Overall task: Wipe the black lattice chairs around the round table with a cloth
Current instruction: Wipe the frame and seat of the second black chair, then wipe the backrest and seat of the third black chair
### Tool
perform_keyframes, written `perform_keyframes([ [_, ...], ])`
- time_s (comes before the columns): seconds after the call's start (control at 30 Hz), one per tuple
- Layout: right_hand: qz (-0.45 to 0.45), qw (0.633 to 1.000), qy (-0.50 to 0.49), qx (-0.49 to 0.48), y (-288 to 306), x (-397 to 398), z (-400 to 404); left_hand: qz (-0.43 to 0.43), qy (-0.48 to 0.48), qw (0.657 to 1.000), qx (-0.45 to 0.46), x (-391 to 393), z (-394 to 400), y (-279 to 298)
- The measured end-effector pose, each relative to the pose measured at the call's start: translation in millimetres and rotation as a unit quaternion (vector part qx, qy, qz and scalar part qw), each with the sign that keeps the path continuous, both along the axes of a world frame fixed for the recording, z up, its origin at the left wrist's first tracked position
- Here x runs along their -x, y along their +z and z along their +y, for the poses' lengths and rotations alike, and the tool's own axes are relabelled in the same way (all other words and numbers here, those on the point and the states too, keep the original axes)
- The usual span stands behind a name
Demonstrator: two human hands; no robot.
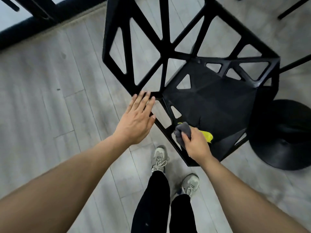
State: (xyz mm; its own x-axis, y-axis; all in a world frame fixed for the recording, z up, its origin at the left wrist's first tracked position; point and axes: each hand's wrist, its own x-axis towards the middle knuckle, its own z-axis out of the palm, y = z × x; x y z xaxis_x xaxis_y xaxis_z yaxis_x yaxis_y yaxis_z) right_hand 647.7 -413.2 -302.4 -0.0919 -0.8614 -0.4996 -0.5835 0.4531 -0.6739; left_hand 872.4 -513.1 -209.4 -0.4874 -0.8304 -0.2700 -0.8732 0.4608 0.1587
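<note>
A black lattice chair point(210, 101) stands in front of me, its open-work back on the left and its seat on the right. My left hand point(136, 120) lies flat with straight fingers, the fingertips touching the corner where the back meets the seat frame. My right hand point(195, 143) grips a bunched grey and yellow cloth point(183, 130) against the near edge of the seat.
A round black table base point(282, 135) sits on the floor right of the chair. Thin black legs of other furniture point(292, 9) show at the top right. A dark frame point(38, 14) runs along the top left. My feet stand on grey plank floor point(50, 98).
</note>
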Motion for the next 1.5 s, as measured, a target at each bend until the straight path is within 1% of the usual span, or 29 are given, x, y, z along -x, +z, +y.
perform_keyframes([
  [0.07,0.003,0.999,0.000,-0.035,12,5,1,0.024,0.012,1.000,-0.012,-9,-2,29],
  [0.13,0.007,0.996,-0.028,-0.079,27,6,1,0.050,0.047,0.997,0.022,-19,-5,63],
  [0.2,-0.001,0.993,-0.056,-0.105,42,6,1,0.091,0.101,0.988,0.068,-24,-9,94],
  [0.23,-0.011,0.992,-0.069,-0.109,51,5,1,0.123,0.139,0.979,0.086,-25,-12,110],
  [0.3,-0.028,0.990,-0.089,-0.108,72,4,2,0.196,0.228,0.948,0.103,-17,-25,142],
  [0.37,-0.044,0.988,-0.108,-0.102,97,5,2,0.241,0.290,0.922,0.088,-5,-45,168],
  [0.4,-0.049,0.987,-0.118,-0.097,108,5,3,0.244,0.303,0.919,0.057,-1,-56,176],
  [0.43,-0.050,0.987,-0.123,-0.092,123,7,4,0.232,0.301,0.925,0.011,2,-68,183],
  [0.5,-0.052,0.986,-0.137,-0.085,151,11,7,0.167,0.274,0.944,-0.081,8,-85,197],
  [0.53,-0.053,0.984,-0.150,-0.079,165,13,9,0.137,0.264,0.948,-0.112,11,-89,204],
  [0.63,-0.052,0.981,-0.183,-0.039,210,17,12,0.099,0.242,0.951,-0.166,17,-86,222],
  [0.7,-0.050,0.977,-0.209,-0.006,235,16,7,0.090,0.233,0.952,-0.175,16,-86,227],
  [0.8,-0.066,0.961,-0.268,0.026,264,11,-6,0.067,0.196,0.966,-0.152,12,-104,233],
  [0.87,-0.074,0.948,-0.306,0.036,277,5,-19,0.037,0.136,0.984,-0.108,11,-132,238],
  [0.93,-0.074,0.938,-0.337,0.043,287,-6,-34,-0.003,0.030,0.999,-0.042,15,-167,243],
  [1.0,-0.065,0.924,-0.375,0.043,296,-23,-52,-0.041,-0.094,0.995,0.014,25,-209,247],
  [1.07,-0.068,0.903,-0.423,0.032,298,-46,-68,-0.084,-0.196,0.976,0.041,35,-250,249],
  [1.1,-0.076,0.891,-0.447,0.022,297,-60,-75,-0.117,-0.244,0.961,0.060,38,-266,249],
  [1.13,-0.084,0.878,-0.472,0.013,295,-75,-82,-0.157,-0.299,0.937,0.085,40,-281,249],
  [1.17,-0.092,0.865,-0.494,0.003,293,-90,-87,-0.207,-0.363,0.902,0.110,43,-296,249],
  [1.2,-0.102,0.853,-0.512,-0.005,292,-106,-93,-0.260,-0.427,0.856,0.131,46,-310,248],
  [1.23,-0.112,0.840,-0.530,-0.013,288,-122,-98,-0.300,-0.478,0.813,0.143,48,-323,247],
  [1.27,-0.124,0.826,-0.550,-0.019,284,-138,-101,-0.329,-0.516,0.777,0.150,50,-334,245],
  [1.3,-0.138,0.811,-0.569,-0.026,280,-154,-103,-0.342,-0.542,0.752,0.152,51,-341,244],
  [1.43,-0.182,0.768,-0.611,-0.050,268,-209,-102,-0.346,-0.599,0.701,0.172,58,-348,233],
  [1.5,-0.189,0.751,-0.631,-0.052,266,-226,-99,-0.364,-0.624,0.667,0.185,62,-347,233],
])
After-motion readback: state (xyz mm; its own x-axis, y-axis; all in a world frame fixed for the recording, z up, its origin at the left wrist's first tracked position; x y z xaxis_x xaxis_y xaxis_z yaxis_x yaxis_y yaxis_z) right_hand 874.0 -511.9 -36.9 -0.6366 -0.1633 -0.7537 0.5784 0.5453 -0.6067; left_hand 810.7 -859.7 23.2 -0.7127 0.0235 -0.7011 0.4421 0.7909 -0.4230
